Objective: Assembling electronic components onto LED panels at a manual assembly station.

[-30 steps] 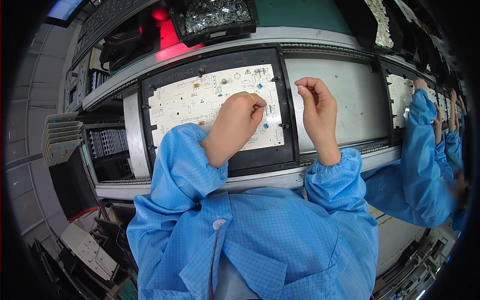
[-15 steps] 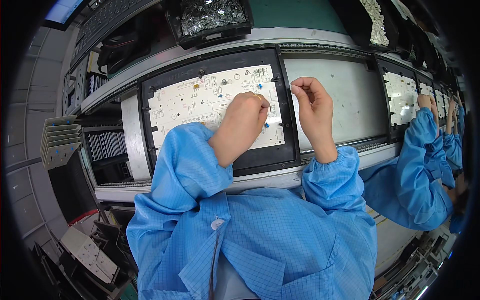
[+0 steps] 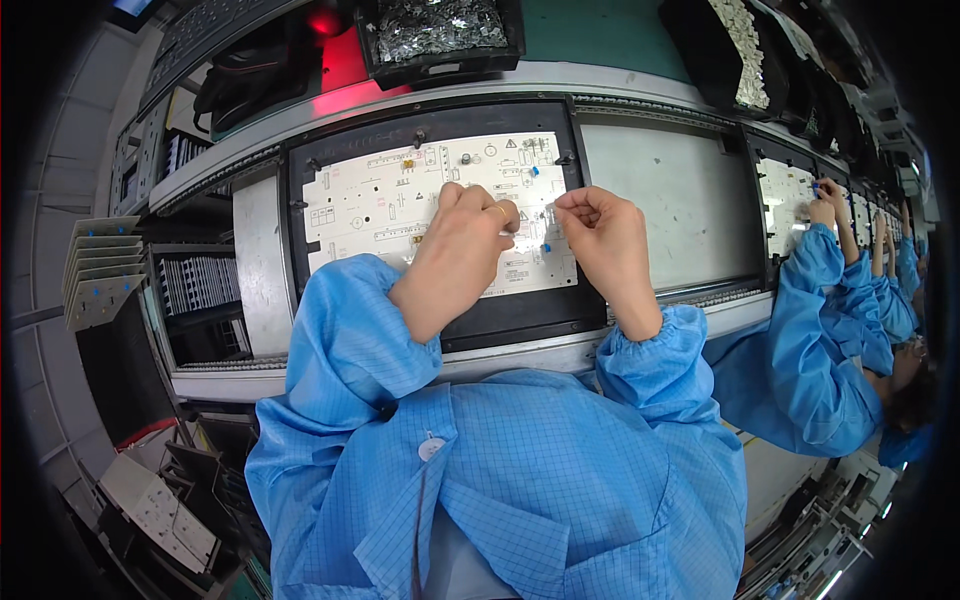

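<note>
A white circuit board (image 3: 345, 200) lies in a black frame (image 3: 470, 325) in front of me, with small blue, yellow and dark parts on it. My left hand (image 3: 455, 245) is over the middle of the board, fingers curled and closed. Whatever its fingertips pinch, if anything, is hidden beneath the hand. At the board's right edge, my right hand (image 3: 605, 245) has thumb and forefinger pressed together. Anything between those fingertips is too small to make out. A blue part (image 3: 547, 248) stands on the board just left of the right hand.
Beyond the frame sits a black bin (image 3: 445, 45) of small shiny metal pieces. Another bin (image 3: 740, 55) holds pale pieces. Boards stand in a rack (image 3: 100, 270) at left. To the right, co-workers in blue sleeves (image 3: 825, 270) work at more boards along the rail (image 3: 665, 110).
My right hand has moved left and down to the board's edge, its fingertips closing together. My left hand has shifted slightly left. A red glow now shows near the bin.
</note>
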A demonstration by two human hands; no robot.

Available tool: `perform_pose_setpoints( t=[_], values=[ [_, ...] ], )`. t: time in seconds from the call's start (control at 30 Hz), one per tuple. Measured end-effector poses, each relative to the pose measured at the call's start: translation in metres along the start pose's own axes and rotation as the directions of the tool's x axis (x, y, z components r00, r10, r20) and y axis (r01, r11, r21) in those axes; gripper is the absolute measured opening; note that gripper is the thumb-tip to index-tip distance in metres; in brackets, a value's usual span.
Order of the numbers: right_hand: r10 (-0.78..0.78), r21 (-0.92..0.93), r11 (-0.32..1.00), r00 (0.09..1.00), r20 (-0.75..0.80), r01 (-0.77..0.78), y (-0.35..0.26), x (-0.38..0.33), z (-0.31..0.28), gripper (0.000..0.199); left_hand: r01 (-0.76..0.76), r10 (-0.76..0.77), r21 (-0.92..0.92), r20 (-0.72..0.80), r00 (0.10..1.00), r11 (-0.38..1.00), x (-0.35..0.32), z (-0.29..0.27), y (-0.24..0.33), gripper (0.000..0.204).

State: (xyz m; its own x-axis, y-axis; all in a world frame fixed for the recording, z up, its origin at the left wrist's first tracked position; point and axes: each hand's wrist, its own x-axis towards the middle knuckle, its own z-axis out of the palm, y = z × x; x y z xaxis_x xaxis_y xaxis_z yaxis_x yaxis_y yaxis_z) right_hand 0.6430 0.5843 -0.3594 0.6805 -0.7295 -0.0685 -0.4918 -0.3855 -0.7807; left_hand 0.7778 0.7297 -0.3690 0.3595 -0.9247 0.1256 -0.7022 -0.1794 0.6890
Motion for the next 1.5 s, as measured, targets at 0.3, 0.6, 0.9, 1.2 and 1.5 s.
perform_pose_setpoints(
  t=[0.3,0.6,0.9,1.2,1.5],
  values=[
    [0.046,-0.122,0.991,0.999,-0.013,-0.047,-0.01,0.008,0.003,0.014,0.058,-0.068,-0.146,-0.067,0.995,0.988,-0.007,-0.01,-0.003,0.014],
    [0.048,-0.157,0.987,0.998,0.032,-0.042,-0.011,0.012,-0.001,0.016,0.062,-0.134,-0.271,-0.257,0.957,0.961,-0.028,-0.029,-0.014,0.013],
    [0.092,-0.074,0.993,0.993,0.076,-0.087,-0.011,0.016,-0.002,0.016,0.241,-0.352,-0.407,-0.225,0.908,0.881,-0.037,-0.039,-0.014,0.011],
    [-0.09,-0.429,0.9,0.996,0.003,0.083,-0.029,0.0,0.017,0.019,0.226,-0.33,-0.406,-0.205,0.922,0.885,-0.043,-0.039,-0.017,0.011],
    [-0.349,-0.487,0.811,0.936,0.042,0.324,-0.033,-0.027,0.02,0.012,0.273,-0.389,-0.465,-0.172,0.905,0.842,-0.04,-0.036,-0.028,0.01]
  ],
)
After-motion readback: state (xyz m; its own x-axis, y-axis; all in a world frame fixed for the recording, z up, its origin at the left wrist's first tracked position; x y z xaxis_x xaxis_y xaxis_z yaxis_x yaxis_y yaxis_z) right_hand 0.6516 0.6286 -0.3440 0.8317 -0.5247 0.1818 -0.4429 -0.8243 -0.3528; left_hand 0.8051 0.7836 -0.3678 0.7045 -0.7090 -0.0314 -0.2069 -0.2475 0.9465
